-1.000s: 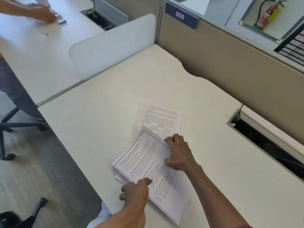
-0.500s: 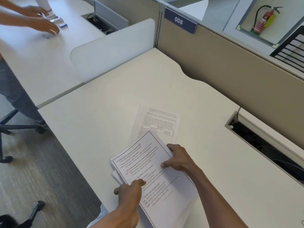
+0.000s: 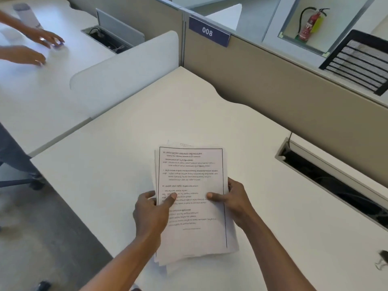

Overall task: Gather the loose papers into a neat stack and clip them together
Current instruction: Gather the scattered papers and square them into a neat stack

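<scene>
**Both hands on the stack, clip waiting at your right**

You have the stack of white printed paper sheets [image 3: 192, 179] pinched from both sides. Your left hand [image 3: 152, 215] is closed on its left edge, thumb lying across the printed top page and the other digits under the sheets. Your right hand [image 3: 235, 201] is closed on the right edge in the same way, thumb on top. The stack sits over the white desk top [image 3: 117, 156], between your 2 forearms, with its long axis running straight away from you. Whether the near end rests on the desk or is lifted, you cannot tell from here.

The sheets are not yet flush: at the near end several lower pages fan out past the top one, and a sliver of another page shows beyond the far edge. In my judgement they need squaring before any clipping.

The relation that matters next: the small dark metal binder clip [image 3: 382, 261] lies on the desk at the far right edge of view, well apart from the stack and clearly on your right hand's side. So the right hand is the nearer one to fetch it, while the left keeps hold of the sheets.
</scene>
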The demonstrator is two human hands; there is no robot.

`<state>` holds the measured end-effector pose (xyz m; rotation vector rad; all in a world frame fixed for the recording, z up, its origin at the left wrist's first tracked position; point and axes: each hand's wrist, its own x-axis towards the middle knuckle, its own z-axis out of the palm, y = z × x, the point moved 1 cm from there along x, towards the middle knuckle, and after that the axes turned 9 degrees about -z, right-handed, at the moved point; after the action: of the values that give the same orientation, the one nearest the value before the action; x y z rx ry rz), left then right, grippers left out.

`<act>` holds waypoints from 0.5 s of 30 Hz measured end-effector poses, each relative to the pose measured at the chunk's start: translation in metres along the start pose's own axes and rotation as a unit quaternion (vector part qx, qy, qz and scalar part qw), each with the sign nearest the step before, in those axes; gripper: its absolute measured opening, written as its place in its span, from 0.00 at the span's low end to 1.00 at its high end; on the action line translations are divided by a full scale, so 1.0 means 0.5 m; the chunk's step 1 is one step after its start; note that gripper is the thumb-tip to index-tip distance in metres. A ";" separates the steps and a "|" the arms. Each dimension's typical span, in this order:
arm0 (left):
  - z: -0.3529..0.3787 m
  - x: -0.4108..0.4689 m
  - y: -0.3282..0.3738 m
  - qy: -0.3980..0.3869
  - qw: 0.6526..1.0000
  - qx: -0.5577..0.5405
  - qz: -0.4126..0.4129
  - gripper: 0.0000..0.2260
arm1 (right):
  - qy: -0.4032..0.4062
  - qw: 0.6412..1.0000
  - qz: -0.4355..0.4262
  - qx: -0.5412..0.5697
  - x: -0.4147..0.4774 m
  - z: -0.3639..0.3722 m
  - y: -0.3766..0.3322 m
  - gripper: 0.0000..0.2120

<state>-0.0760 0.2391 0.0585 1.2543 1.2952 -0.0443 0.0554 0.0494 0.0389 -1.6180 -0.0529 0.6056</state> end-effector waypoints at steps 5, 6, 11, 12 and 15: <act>0.039 0.078 0.088 -0.012 0.990 0.126 0.055 0.06 | 0.098 0.994 0.037 0.040 0.030 0.027 0.031 0.23; 0.052 0.099 0.100 -0.018 0.986 0.150 0.064 0.06 | 0.116 0.992 0.039 0.044 0.039 0.032 0.036 0.23; 0.095 0.181 0.129 -0.006 0.955 0.287 0.076 0.11 | 0.171 0.984 0.050 -0.027 0.084 0.071 0.053 0.22; 0.102 0.191 0.132 0.005 0.943 0.322 0.085 0.13 | 0.178 0.981 0.052 -0.057 0.092 0.079 0.054 0.21; 0.115 0.200 0.135 0.061 0.880 0.460 0.101 0.26 | 0.189 0.961 0.052 -0.192 0.110 0.103 0.053 0.19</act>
<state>0.0427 0.2853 0.0175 2.2273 1.2702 -0.4869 0.0734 0.1131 -0.0058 -2.1027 0.2113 0.3682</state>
